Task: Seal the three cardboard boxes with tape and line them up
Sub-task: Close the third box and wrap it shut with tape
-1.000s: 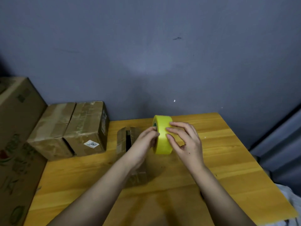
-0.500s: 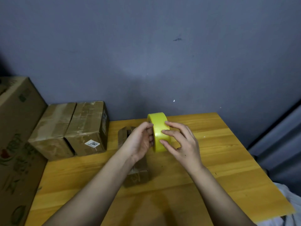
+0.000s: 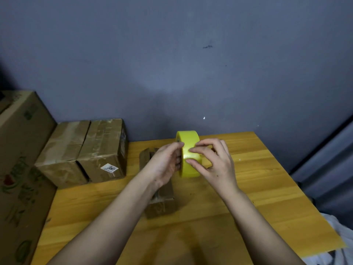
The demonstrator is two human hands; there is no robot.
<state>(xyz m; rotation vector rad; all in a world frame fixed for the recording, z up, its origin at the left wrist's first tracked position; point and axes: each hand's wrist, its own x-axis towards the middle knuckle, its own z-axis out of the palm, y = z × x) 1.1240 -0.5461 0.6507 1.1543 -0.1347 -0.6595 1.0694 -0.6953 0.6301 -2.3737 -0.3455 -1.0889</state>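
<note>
A yellow tape roll stands on edge in the air above the wooden table. My left hand grips its left side, fingers reaching into the core. My right hand rests curled fingertips on the roll's outer band, picking at the tape surface. Under my left wrist lies a small cardboard box, its top flaps slightly apart; most of it is hidden by my arm. Two taped cardboard boxes sit side by side at the table's back left.
A tall printed carton stands off the table's left edge. A grey wall runs behind the table. A curtain and white cloth lie past the right edge. Bare wood spreads right of my hands.
The roll and both hands shifted slightly left and a bit nearer over the small box. My right fingertips moved along the tape's outer band.
</note>
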